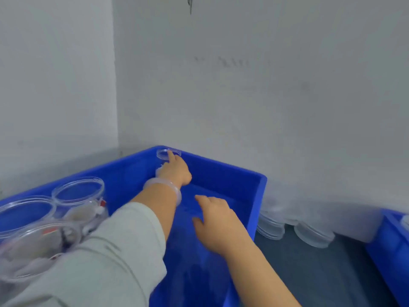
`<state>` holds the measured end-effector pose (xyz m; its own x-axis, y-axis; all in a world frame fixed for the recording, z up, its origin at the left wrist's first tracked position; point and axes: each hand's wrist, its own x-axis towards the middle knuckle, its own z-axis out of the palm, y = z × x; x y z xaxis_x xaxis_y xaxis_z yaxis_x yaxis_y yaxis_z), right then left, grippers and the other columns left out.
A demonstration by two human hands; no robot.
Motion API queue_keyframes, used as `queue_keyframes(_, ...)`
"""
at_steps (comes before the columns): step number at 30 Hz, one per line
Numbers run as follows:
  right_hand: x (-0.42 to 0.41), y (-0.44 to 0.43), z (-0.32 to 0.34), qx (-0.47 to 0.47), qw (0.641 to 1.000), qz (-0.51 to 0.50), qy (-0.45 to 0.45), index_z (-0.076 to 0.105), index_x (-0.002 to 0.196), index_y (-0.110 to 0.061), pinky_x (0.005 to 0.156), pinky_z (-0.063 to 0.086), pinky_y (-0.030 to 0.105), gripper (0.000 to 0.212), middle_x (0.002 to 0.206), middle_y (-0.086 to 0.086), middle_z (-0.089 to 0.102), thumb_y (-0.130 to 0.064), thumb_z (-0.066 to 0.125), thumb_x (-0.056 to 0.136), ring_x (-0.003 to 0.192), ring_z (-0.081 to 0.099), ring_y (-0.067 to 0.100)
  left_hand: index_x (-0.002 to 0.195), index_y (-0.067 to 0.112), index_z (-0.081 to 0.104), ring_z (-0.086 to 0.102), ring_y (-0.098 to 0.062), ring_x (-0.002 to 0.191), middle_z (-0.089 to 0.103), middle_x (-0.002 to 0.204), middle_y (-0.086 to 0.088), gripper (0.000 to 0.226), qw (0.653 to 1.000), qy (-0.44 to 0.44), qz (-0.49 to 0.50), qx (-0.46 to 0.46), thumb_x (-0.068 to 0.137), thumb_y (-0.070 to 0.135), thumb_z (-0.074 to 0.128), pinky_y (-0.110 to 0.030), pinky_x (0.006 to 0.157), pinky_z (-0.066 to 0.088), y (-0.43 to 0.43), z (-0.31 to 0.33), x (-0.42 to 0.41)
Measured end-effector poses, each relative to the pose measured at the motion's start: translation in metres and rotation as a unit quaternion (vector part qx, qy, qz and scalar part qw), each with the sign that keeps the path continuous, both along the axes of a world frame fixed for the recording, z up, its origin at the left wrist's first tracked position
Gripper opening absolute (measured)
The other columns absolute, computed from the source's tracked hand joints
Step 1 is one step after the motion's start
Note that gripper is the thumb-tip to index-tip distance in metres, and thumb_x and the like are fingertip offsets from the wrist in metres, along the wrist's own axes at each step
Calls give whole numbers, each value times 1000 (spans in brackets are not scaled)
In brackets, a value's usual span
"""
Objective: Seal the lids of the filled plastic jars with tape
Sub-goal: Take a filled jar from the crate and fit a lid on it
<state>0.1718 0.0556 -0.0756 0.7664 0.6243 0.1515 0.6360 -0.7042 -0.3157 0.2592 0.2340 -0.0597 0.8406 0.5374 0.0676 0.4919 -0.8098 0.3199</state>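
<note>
Sleeve (106, 251) overlaps near jars (77, 191); left hand (176, 171) holds corner jar (162, 153) in crate (259, 196).

Crate (259, 196) right half open from above. Left side blocked by jar cluster (77, 192). Far corner tight: corner jar (161, 154) at rim, walls (243, 96) close behind. Counter (321, 275) strip toward second crate (390, 251): lid stacks (313, 237) at wall, near part open.

Two white-painted walls meet in a corner (115, 85) to the left. The right-hand wall (265, 96) carries faint grey scuffs, and soft, even light falls on both. Low on the right lies a dark grey surface (321, 273).
</note>
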Motion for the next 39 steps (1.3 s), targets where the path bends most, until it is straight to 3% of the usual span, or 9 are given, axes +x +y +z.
queue_keyframes(4, -1, -2, 4, 44, 999, -4, -4, 38, 132, -14, 92, 41, 37, 38, 125, 7, 47, -30, 42, 98, 116, 40, 27, 150, 8, -11, 29, -36, 139, -24, 157, -7, 69, 1000, 15, -2, -18, 100, 15, 36, -43, 105, 34, 30, -22, 26)
queue_keyframes(8, -5, 0, 4, 41, 999, 6, -13, 41, 127, -12, 90, 41, 37, 34, 120, 8, 48, -30, 43, 98, 110, 41, 27, 144, 10, 27, 53, -37, 111, 11, 153, -14, 55, 996, -2, 24, 83, 94, 16, 49, -38, 70, 40, 44, -17, 19)
queue_keyframes(13, -7, 2, 8, 31, 999, -17, -22, 41, 127, -10, 89, 40, 38, 36, 123, 11, 47, -28, 46, 97, 110, 41, 28, 112, 5, 60, 56, -35, 105, 60, 119, -15, 25, 997, -36, 18, 61, 95, 17, 45, -39, 82, 45, 15, 7, -10)
queue_keyframes(20, -8, -63, 42, 398, 891, -212, -61, 14, 150, -5, 114, 17, 33, 96, 152, 15, 27, -40, 71, 81, 140, 23, 28, 86, 16, 68, 60, -34, 97, 68, 101, -13, 15, 930, -254, -233, 125, 85, 19, 53, -29, 70, 39, -123, 126, -79)
queue_keyframes(23, -9, -119, 54, 466, 856, -224, -14, 10, 151, -13, 111, 32, 34, 121, 150, 8, 33, -47, 84, 62, 137, 35, 22, 60, 22, 51, 58, -25, 77, 60, 70, 3, 23, 898, -292, -320, 72, 79, 34, 57, -26, 63, 34, -190, 138, -112)
queue_keyframes(26, -29, -162, 36, 484, 851, -201, 22, 27, 136, -19, 82, 50, 25, 98, 120, -3, 52, -34, 86, 59, 106, 58, 14, 56, 19, 50, 51, -19, 70, 52, 59, 5, 47, 905, -288, -311, -29, 87, 55, 51, -30, 57, 34, -245, 101, -128)
queue_keyframes(29, -47, -181, -6, 447, 860, -238, 57, 33, 126, -17, 78, 54, 33, 82, 111, -1, 57, -28, 84, 61, 95, 62, 16, 85, 11, 66, 49, -25, 107, 62, 101, -8, 33, 890, -349, -239, -171, 95, 37, 49, -27, 84, 35, -277, 35, -127)
queue_keyframes(33, -65, -180, -54, 418, 873, -200, 151, 28, 116, -23, 64, 47, 9, 72, 108, -8, 55, -21, 82, 68, 88, 58, 1, 132, 14, 46, 52, -16, 111, 54, 128, -2, 48, 803, -325, -92, -491, 89, 34, 56, -21, 83, 34, -287, -41, -134)
queue_keyframes(39, -24, -207, -63, 442, 835, -258, 204, 66, 88, -15, 71, 52, 30, 35, 90, 4, 67, 10, 45, 80, 86, 62, 16, 102, 29, 58, 56, 10, 87, 60, 91, 23, 47, 772, -409, -145, -464, 74, 61, 38, 2, 64, 34, -268, -84, -128)
